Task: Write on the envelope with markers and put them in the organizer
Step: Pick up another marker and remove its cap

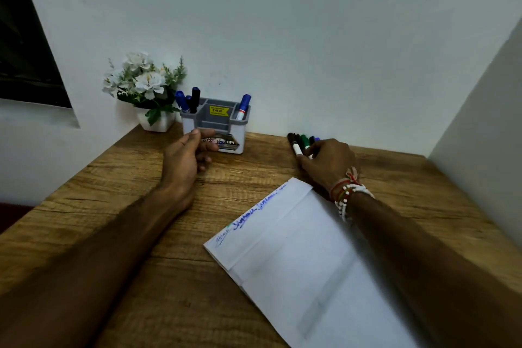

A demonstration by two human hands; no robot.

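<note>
While the left hand [185, 155] rests its thumb on the organizer [226, 118] at 12 o'clock, fingers loosely curled, empty, the right hand [330, 161] pinches a marker [296, 148] at 1 o'clock. The envelope [296, 257] lies at 5 o'clock.

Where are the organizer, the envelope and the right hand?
organizer [238, 128]: head view, white front wall, right side.
envelope [296, 263]: head view, middle of its blank face.
right hand [330, 161]: head view, back of the hand, which pinches a marker [296, 148].
</note>
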